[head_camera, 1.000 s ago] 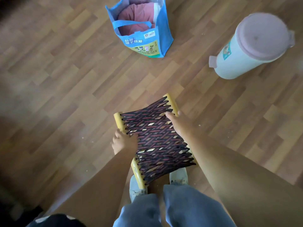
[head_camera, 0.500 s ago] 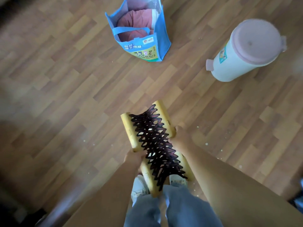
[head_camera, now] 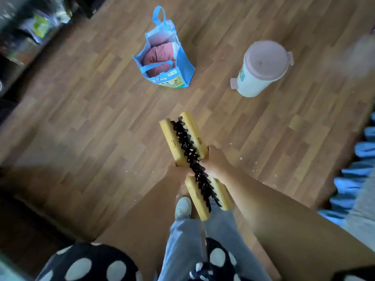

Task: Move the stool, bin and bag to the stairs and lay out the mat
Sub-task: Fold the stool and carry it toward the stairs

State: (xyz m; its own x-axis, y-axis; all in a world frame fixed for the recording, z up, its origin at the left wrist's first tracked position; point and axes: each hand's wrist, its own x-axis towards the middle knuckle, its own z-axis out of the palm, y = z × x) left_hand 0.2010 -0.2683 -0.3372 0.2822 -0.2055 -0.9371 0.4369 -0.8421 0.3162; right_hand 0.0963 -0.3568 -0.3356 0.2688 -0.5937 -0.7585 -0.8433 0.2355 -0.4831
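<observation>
Stool (head_camera: 187, 151): folded, gripped by left hand (head_camera: 181, 172) and right hand (head_camera: 213, 162).
Bag (head_camera: 168, 63), bin (head_camera: 261, 67): on floor (head_camera: 81, 118), unmoved.
Mat: unseen.

The stool (head_camera: 193, 159) I hold has two yellow wooden bars with a bunched strip of black and dark red webbing between them, and the floor (head_camera: 91, 118) under it is wood planks in mixed light and mid browns. The bag (head_camera: 168, 63) is bright blue with a green and yellow printed panel low on its front and a dusty pink bundle inside, while the bin (head_camera: 261, 67) is white with a pale pink lid and a small teal sticker. My trousers (head_camera: 188, 244) are light blue-grey, my shoe (head_camera: 182, 205) is white, and my top (head_camera: 89, 262) is black with white polka dots.
</observation>
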